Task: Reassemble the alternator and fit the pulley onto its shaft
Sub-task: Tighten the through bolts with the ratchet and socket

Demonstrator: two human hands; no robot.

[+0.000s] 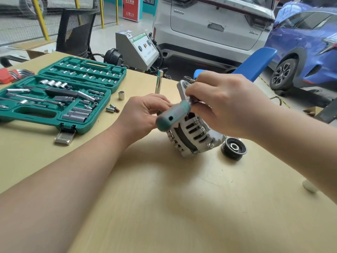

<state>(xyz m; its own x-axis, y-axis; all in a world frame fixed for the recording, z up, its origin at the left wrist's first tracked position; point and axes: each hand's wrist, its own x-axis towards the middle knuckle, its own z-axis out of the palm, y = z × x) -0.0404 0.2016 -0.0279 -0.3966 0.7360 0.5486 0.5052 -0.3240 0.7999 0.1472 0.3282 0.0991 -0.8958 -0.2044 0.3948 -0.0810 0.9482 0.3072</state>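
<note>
Workshop table [164, 207] at centre frame: a person steadies the alternator [193, 136], tipped on its side, while the right hand [224, 105] pinches a teal-handled screwdriver [173, 115]. The left hand [145, 114] curls its fingers against the housing. Keeping the driver square and the body braced would likely prevent slipping. The pulley [234, 147] waits just right.

right hand [221, 105] grips driver [172, 115] | left hand [145, 114] steadies alternator [193, 136] | pulley [234, 147] beside
</note>
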